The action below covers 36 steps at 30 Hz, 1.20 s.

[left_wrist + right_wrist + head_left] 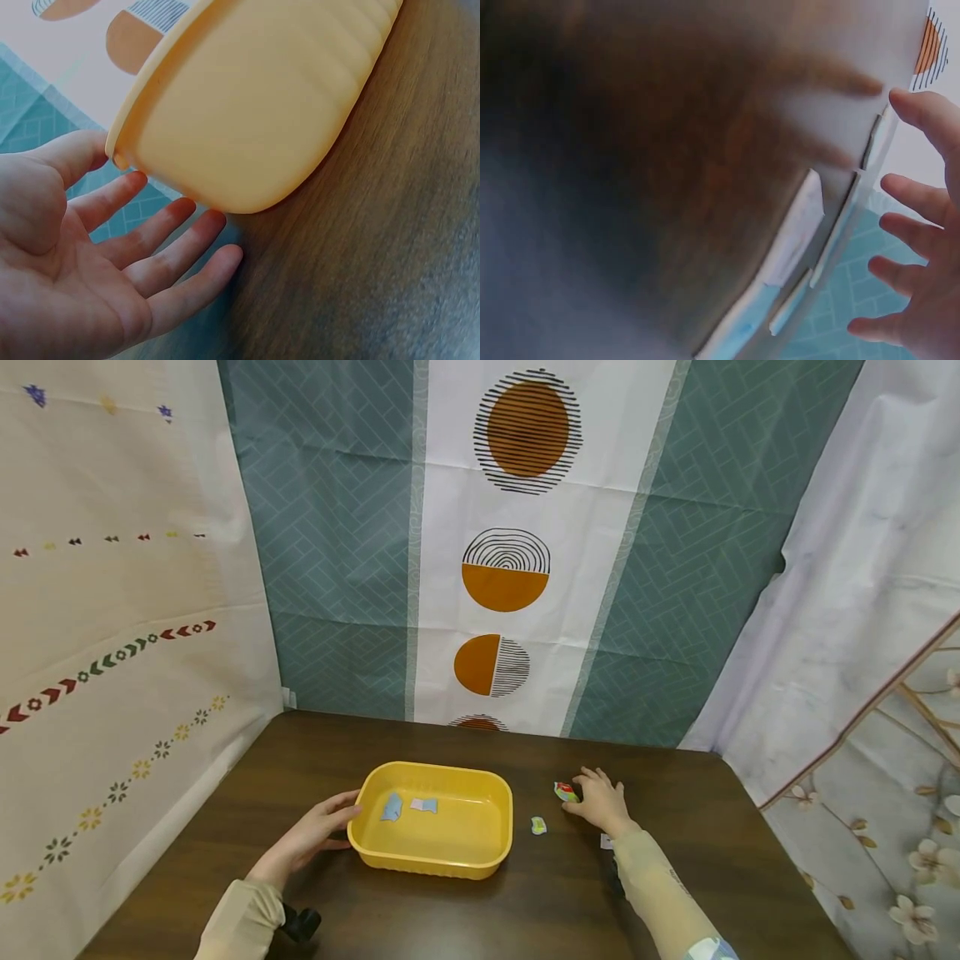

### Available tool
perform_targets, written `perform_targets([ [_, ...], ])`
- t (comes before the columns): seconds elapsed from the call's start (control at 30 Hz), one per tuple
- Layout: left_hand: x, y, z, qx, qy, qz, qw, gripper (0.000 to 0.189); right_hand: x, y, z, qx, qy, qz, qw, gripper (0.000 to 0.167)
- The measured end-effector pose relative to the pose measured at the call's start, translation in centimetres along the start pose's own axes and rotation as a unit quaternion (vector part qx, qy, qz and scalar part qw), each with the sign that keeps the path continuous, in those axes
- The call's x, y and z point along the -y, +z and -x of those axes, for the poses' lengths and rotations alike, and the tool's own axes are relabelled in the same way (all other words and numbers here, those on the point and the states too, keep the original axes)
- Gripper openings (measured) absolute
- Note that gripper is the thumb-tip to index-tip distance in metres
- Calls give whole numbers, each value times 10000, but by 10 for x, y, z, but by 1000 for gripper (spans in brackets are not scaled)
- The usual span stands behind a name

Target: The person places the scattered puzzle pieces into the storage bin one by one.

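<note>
A yellow plastic tray (431, 866) stands on the table, with a light blue flat puzzle-like piece (392, 807) and a pink-and-blue one (423, 806) lying inside. At its left end is my left hand (326, 822), fingers extended. In the left wrist view the thumb meets the tray's rim (124, 131) and the other fingertips lie along the end wall. My right hand (602, 803) hovers low over the table, fingers spread, its thumb beside a red-and-green piece (565, 792). A small green-and-white piece (538, 826) lies between tray and hand.
A pale piece (606, 841) shows partly behind the right forearm. In the right wrist view, a white-and-blue piece (791, 232) lies nearest on the dark wooden table (427, 914). Fabric curtains (337, 568) hang along the table's back and sides.
</note>
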State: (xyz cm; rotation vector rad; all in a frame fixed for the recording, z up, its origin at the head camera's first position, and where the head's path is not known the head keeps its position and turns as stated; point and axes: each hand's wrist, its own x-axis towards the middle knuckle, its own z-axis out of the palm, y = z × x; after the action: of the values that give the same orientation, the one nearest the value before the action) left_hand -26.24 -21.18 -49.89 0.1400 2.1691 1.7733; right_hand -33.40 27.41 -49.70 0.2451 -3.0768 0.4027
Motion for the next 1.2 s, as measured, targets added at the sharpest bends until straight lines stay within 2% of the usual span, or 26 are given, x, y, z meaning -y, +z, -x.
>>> perform_targets([
  [0.37, -1, -2, 0, 19, -9, 10, 10000, 64, -1, 5, -3, -152, 96, -74, 9998, 52],
  [0.77, 1, -3, -2, 106, -28, 26, 9999, 64, -2, 8, -4, -163, -8, 19, 9999, 49],
  [1.2, 1, -3, -2, 101, -35, 19, 9999, 65, 3, 6, -2, -465, -150, -92, 9988, 29],
])
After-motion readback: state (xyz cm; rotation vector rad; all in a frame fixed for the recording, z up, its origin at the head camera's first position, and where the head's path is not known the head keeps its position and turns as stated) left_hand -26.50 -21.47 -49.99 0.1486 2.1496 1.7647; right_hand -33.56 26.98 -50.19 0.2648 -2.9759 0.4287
